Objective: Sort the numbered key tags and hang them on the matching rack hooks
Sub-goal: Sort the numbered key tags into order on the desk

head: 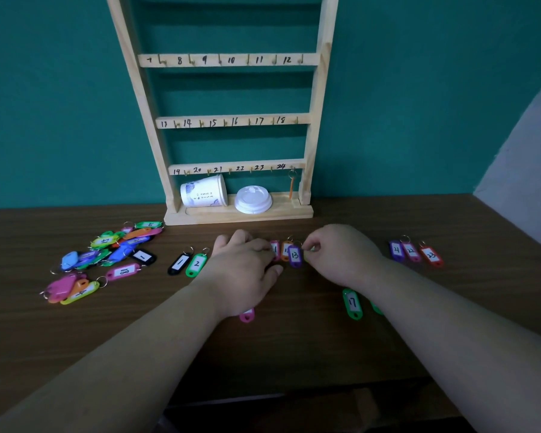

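Forearms (138,354) converge; flat left hand (244,267) touches pink tag (275,250), right hand (338,254) pinches half-hidden tag (306,258). Sorting stage; next, likely seat it in sequence.

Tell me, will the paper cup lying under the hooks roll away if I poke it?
Probably a little. The paper cup lies on its side, so it could roll, likely curving because it tapers. Lying open with the white lid beside it, it is likely empty, light and squashy. The rack post may stop it.
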